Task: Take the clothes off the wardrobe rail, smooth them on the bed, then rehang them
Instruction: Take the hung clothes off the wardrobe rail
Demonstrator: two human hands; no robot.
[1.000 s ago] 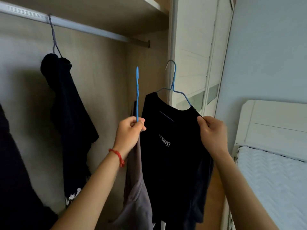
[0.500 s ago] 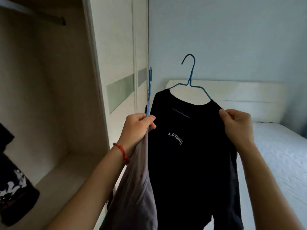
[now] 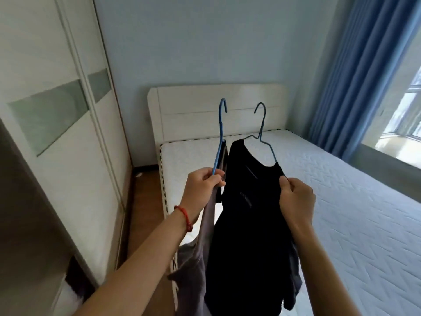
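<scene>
My left hand grips a blue hanger seen edge-on, with a grey garment hanging from it. My right hand pinches the shoulder of a black T-shirt that hangs on a second, darker blue hanger. Both garments hang in front of me, over the near left corner of the bed, which has a bare white quilted mattress. The wardrobe rail is out of view.
White sliding wardrobe doors run along the left. A narrow strip of wooden floor lies between wardrobe and bed. The white headboard stands against the far wall. Blue curtains and a window are on the right.
My view has swung right, from the open wardrobe to the bed. Both hands kept their hold and carried the two hung garments away from the wardrobe toward the bed.
</scene>
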